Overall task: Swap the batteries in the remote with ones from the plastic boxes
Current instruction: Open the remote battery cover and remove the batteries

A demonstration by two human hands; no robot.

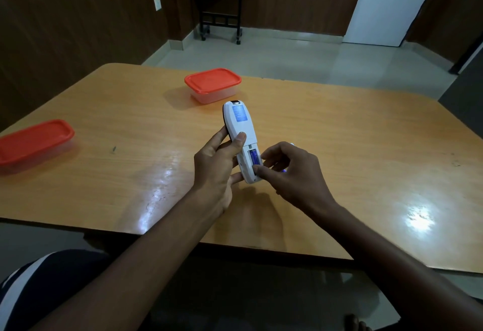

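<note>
My left hand (218,166) grips a white remote (241,127) above the wooden table, its back side facing up and the thumb lying across its middle. The battery bay is uncovered and a blue battery (254,157) lies in it. My right hand (290,174) is at the bay with curled fingers, thumb and forefinger pinching the lower end of that battery. A bit of blue and a bit of white show inside the right hand's curled fingers; what they are is unclear. Two clear plastic boxes with red lids stand shut: one (213,84) beyond the remote, one (34,142) at the far left.
The wooden table (366,148) has rounded corners and a glossy top, with its near edge just in front of my lap. Beyond it are a tiled floor, a small black wheeled stand (220,4) against the brown wall, and a white door (392,4).
</note>
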